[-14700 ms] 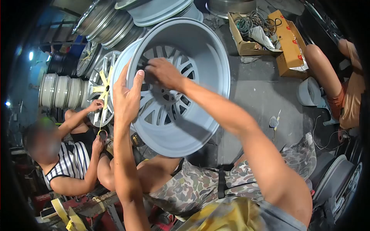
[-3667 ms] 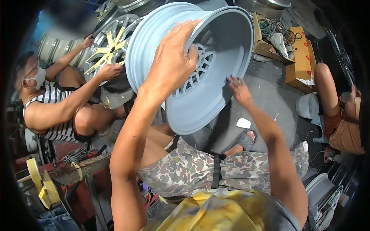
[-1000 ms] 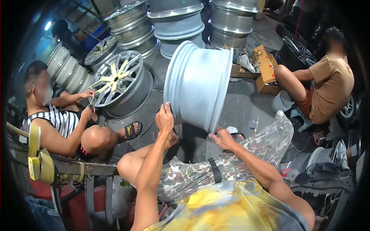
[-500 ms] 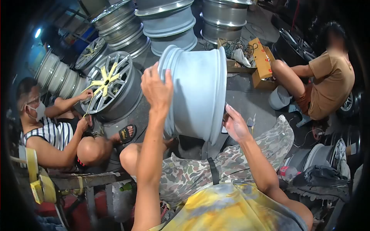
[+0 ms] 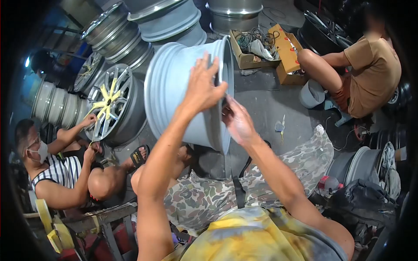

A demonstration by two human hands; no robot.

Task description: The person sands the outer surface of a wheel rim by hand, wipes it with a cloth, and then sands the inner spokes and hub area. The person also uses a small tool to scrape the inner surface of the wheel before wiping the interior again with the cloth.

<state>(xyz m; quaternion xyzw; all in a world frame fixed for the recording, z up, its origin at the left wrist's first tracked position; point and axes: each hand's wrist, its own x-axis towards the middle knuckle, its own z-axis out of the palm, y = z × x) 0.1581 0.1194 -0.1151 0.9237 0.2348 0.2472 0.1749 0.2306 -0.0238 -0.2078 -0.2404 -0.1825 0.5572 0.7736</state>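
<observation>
A pale blue-grey wheel rim [image 5: 174, 95] stands tilted in front of me, its barrel towards me and its open edge to the right. My left hand [image 5: 203, 87] lies over the barrel near that right edge, fingers spread and thumb reaching to the lip. Just below it, my right hand [image 5: 239, 124] is at the right lip, with its fingers curled inward around the edge. Part of those fingers is hidden by the rim. Under the rim's lower side, what supports it is mostly out of sight.
At left, a masked person [image 5: 61, 165] handles yellow tape on a spoked wheel [image 5: 109, 104]. Stacked rims [image 5: 170, 21] stand behind. A cardboard box [image 5: 252, 63] of cables is at the back. Another person [image 5: 370, 74] sits at right near a grey bucket [image 5: 311, 93].
The wheel rim has shifted left and turned, tilting its right edge towards me. My left hand has crossed from the left lip to the right side, and my right hand has moved left.
</observation>
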